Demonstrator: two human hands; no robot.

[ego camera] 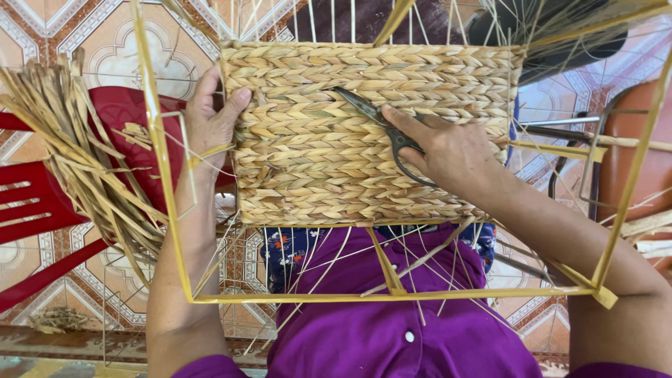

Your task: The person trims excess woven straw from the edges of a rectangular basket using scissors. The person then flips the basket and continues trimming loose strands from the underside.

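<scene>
A straw-coloured woven panel of braided rows [315, 161] fills one side of a yellow wire frame [162, 168] that rests on my lap. My left hand [213, 115] grips the panel's left edge, thumb on the weave. My right hand [448, 150] lies on the panel's right half and holds dark scissors [374, 115]. The blades point up and left, flat against the weave near its upper middle.
A bundle of dry straw strands [77, 154] lies on a red plastic chair [42, 203] at the left. Thin wires and loose strands [420, 259] cross the frame above my purple shirt [392, 329]. A patterned tile floor [126, 49] lies below, with a brown chair [630, 154] at the right.
</scene>
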